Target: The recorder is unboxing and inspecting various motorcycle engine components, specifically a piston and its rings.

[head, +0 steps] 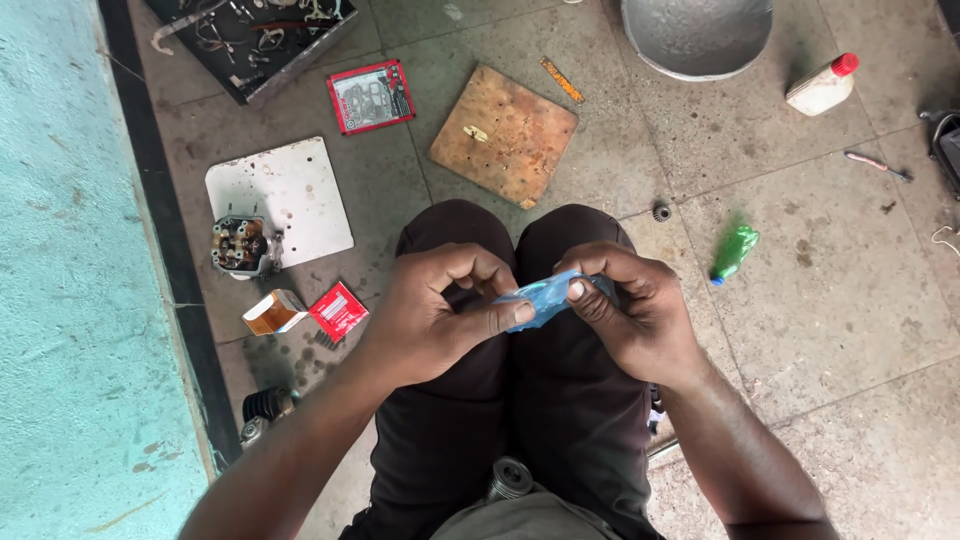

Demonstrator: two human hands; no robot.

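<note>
Tiled floor point(830, 300) seen from above, turquoise wall point(70, 280) at left. Far off: grey metal basin point(697, 35), worn wooden board point(503, 134), white plate point(285, 195). Near centre, knees in dark trousers point(510, 400). Above the knees, left hand point(435, 310) and right hand point(630, 310), each pinching one end of a small blue plastic packet point(545, 297) between thumb and fingers. Green bottle point(734, 251) lying to the right; red packet point(338, 311) to the left.

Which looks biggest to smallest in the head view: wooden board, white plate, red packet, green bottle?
1. Wooden board and white plate: look about alike, so no ranking between them.
2. Red packet.
3. Green bottle, smallest.
</note>
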